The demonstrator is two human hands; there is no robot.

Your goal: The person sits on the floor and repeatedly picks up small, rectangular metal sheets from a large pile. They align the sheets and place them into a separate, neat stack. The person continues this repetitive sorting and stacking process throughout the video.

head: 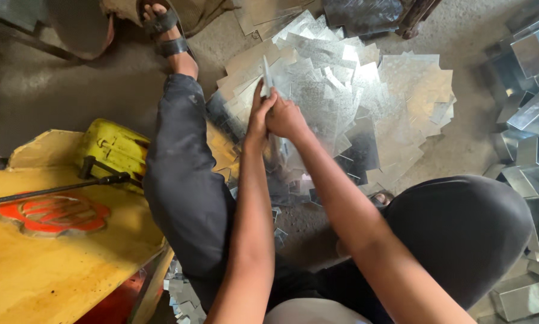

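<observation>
Right at the near edge of the big heap of flat metal sheets (353,102), a single thin sheet-metal piece (267,75) stands up on edge, held between both of the person's hands. The left hand (259,114) is closed around its lower part, fingers wrapped and thumb side up; the right hand (286,119) is clenched against it from the other side, the two hands touching each other. Only the upper tip of the piece shows above the fingers, so how far it runs down into the grip cannot be told.

Judging from this, the step in hand is lifting or separating one piece from the heap, and the piece looks gripped rather than loose. A next move would call for a firm two-handed hold and care with the sharp edges, since the sheets overlap and could slide.

Outward from the heap: on its left side the person's leg in dark trousers (185,174) stretches along the floor, ending in a sandalled foot (161,24) just beyond the heap's far left corner. Left of that leg sits a yellow machine body (59,252) with a red emblem (52,213) and a dark lever bar (53,189) lying across it. To the right of the heap, well apart from it, a stack of folded metal boxes (530,138) lines the edge of view. Near to the heap, the person's other knee (461,234) rises, and small offcuts (182,297) lie scattered by the machine.
</observation>
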